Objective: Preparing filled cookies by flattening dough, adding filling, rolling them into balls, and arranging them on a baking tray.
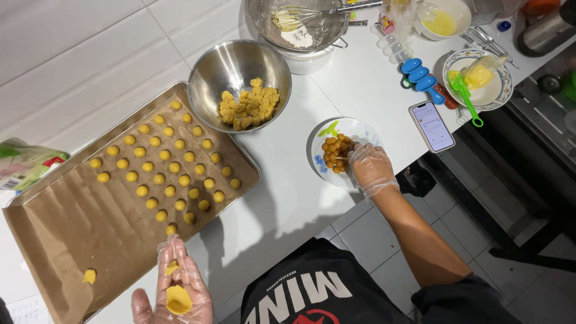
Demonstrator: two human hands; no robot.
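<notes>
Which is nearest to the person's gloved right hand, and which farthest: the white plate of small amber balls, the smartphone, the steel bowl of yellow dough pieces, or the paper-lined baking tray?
From the right hand:
1. White plate of small amber balls, under the fingertips.
2. Smartphone, just to its right.
3. Steel bowl of yellow dough pieces, up and to the left.
4. Paper-lined baking tray, far left.

The left hand [177, 288], in a clear thin plastic glove, lies palm up and open low in view, fingers stretched forward and slightly curled. The right hand [370, 168], gloved the same way, reaches out on a bare, nearly straight forearm, palm down, its fingertips [355, 157] pinched together in a light grip.
</notes>
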